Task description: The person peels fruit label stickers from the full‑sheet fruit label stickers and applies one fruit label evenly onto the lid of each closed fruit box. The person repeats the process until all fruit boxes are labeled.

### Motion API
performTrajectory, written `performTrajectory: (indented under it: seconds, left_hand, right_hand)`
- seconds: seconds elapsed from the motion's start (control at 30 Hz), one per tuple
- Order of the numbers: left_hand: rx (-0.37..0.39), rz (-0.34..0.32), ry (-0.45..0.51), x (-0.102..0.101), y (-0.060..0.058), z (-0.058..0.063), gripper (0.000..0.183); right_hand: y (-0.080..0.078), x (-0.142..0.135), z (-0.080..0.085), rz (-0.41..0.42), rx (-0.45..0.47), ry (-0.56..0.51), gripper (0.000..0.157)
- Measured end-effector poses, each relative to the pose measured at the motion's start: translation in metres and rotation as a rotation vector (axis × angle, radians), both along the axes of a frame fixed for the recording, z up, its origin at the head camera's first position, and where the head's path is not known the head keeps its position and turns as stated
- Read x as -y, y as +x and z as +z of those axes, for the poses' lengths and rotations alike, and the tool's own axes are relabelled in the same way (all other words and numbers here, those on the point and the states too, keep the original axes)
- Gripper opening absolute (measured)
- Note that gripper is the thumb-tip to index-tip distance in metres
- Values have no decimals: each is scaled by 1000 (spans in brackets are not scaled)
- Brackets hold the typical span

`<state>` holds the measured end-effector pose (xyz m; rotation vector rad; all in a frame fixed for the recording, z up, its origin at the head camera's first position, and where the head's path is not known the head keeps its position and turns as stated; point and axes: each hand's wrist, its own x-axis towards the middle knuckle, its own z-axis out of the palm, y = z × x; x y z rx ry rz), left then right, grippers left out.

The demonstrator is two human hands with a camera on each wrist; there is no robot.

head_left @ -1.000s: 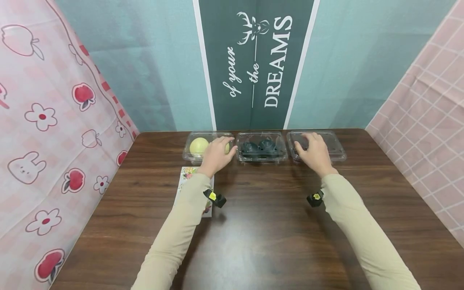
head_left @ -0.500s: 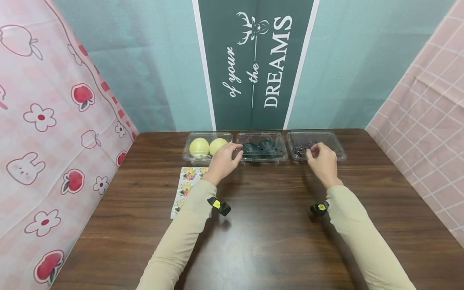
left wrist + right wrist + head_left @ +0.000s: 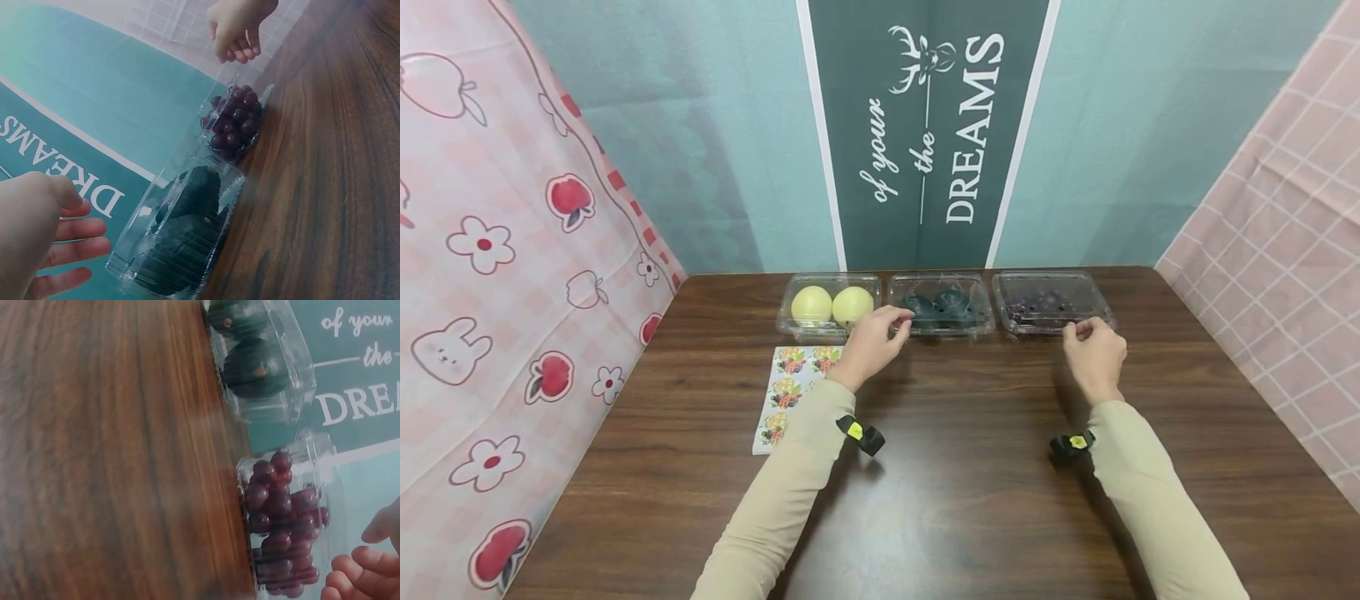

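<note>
- My left hand [image 3: 874, 343] hovers near the middle clear box [image 3: 942, 332], fingers loosely curved and slightly apart, holding nothing.
- My right hand [image 3: 1096, 358] hovers near the front of the right clear box [image 3: 1026, 332], fingers relaxed, thumb apart, holding nothing.
- Along the far edge of the brown worktop [image 3: 955, 500], boxes hold yellow fruits [image 3: 812, 305] left, dark green fruits [image 3: 952, 302] centre, grapes [image 3: 278, 506] right.
- A printed sheet [image 3: 777, 400] lies partly beneath my left sleeve [image 3: 775, 500].
- A blue-green cloth [image 3: 700, 150] hangs behind; pink cloths [image 3: 1285, 250] flank both side edges.
</note>
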<state>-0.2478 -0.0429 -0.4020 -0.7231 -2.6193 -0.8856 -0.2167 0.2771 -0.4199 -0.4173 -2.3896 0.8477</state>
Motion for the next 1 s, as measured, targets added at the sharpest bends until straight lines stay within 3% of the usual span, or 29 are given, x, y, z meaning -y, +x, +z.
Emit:
performTrajectory:
  seconds: [0.4,0.53,0.63,0.73,0.87,1.0]
  left_hand:
    - [45,6,38,-1,4,-4,25]
    - [45,6,48,-2,4,-4,24]
    - [48,6,56,-2,5,-4,24]
    - [56,4,65,-3,6,-5,23]
    - [75,-7,81,-5,8,-7,24]
    - [96,-32,95,-9,11,-9,24]
  right_hand:
    - [4,-24,-2,-126,209,-264,37]
    - [0,-32,-1,-107,257,-508,30]
    - [-3,-35,0,-87,238,-760,19]
    - [-5,-37,3,-102,211,-971,18]
    - [-6,-41,7,-135,188,-1161,19]
    - [-7,-47,9,-161,157,-1266,19]
